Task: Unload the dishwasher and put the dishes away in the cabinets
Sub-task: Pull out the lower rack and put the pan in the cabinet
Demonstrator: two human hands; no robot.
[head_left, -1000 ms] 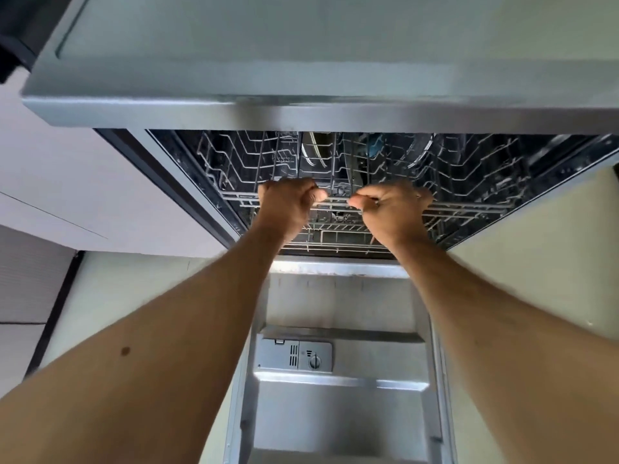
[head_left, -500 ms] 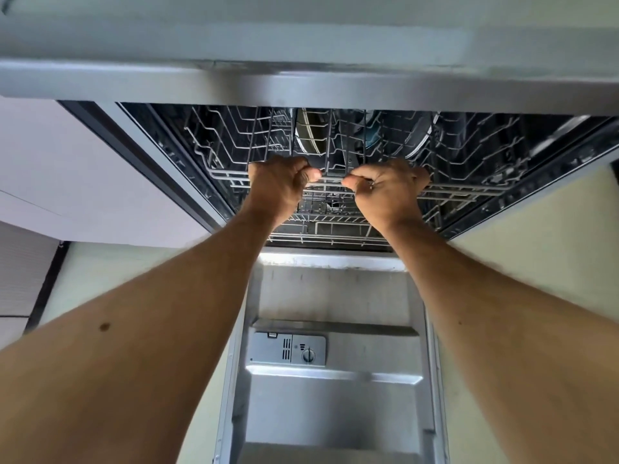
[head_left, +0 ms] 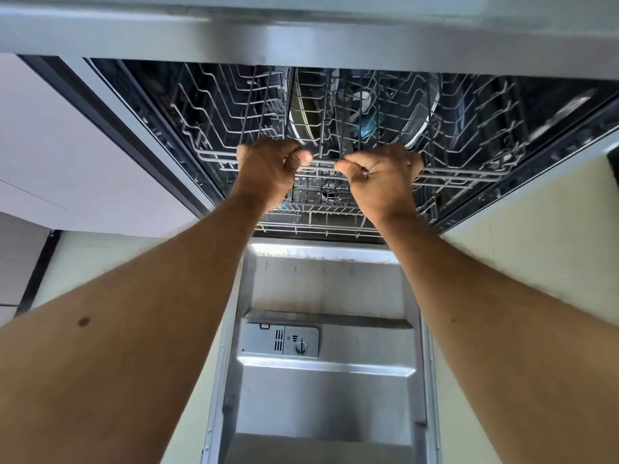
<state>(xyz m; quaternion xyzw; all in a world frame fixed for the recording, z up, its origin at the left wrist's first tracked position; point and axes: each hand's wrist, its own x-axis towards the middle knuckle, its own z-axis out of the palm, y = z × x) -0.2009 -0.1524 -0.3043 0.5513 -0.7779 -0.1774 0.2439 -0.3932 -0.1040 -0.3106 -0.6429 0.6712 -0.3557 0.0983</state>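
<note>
Head view, looking down and forward into an open dishwasher. The landmark is the upper rack (head_left: 469, 169), a grey wire basket sitting inside the dark tub, just under a pale table edge (head_left: 301, 38) that runs across the top of the picture.

Two bare forearms reach up from the bottom corners toward the middle of the rack's front rail. The left hand (head_left: 268, 169) is closed in a fist-like grip around that rail, thumb tip pointing toward the centre. The right hand (head_left: 382, 172) grips the same rail just beside it, fingers curled over the wire and thumb tucked underneath. The thumbs nearly meet but stay apart. Holding the rail with both hands near its middle probably serves to draw the rack out evenly on its runners rather than skewing it.

Behind the hands, inside the rack, dishes stand on edge between the wire tines: a round plate (head_left: 303, 118) just behind the left hand, and what looks like a metal-rimmed bowl or pan (head_left: 423, 125) behind the right hand. A teal item (head_left: 370, 127) sits between them; its shape is unclear. Standing them on edge lets water drain off.

Below the rack, a lower wire rack (head_left: 321, 226) shows at the tub's mouth. Nearer the viewer, the steel dishwasher door (head_left: 328, 406) lies folded down flat, with the detergent dispenser (head_left: 279, 341) set in its inner face.

Nothing is unloaded yet, by the look of it.
</note>
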